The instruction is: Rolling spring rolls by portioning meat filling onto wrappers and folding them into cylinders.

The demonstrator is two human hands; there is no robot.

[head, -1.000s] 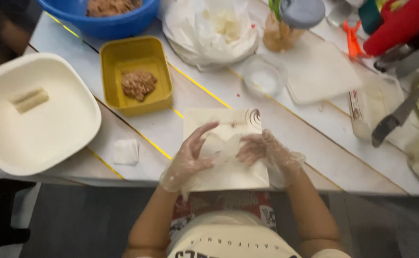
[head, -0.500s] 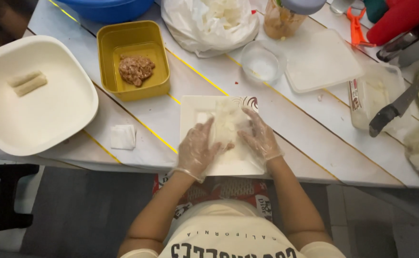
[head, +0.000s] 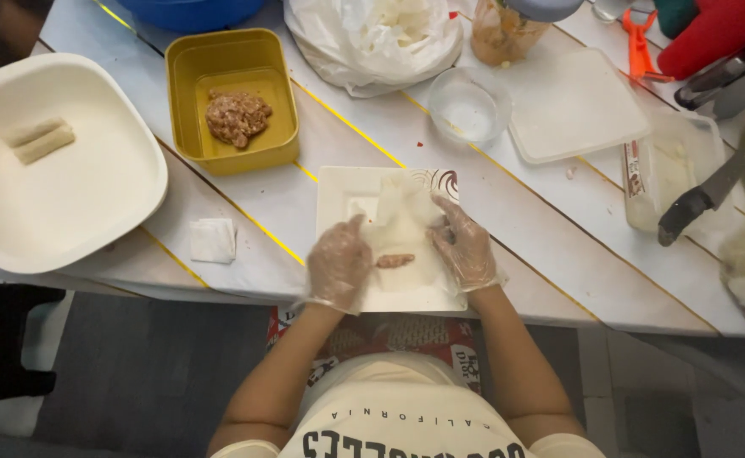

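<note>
A thin, pale wrapper [head: 402,222] lies spread on a square white plate [head: 338,191], and a small strip of brownish filling [head: 394,260] sits on the lower part of the wrapper. The wrapper looks soft and slightly wrinkled, almost see-through at its edges.

Both hands wear clear plastic gloves. The left hand [head: 338,263] rests on the plate just beside the left end of the filling, its fingers curled loosely and its thumb touching the wrapper's edge. The right hand [head: 466,246] lies on the wrapper's right side, fingers half open and pressing the sheet, holding nothing closed. The filling lies between the two hands.

Up and left of the plate stands a yellow container [head: 187,93] with more filling. Far left of the plate, a white bowl [head: 92,195] holds two finished rolls [head: 42,141].
</note>
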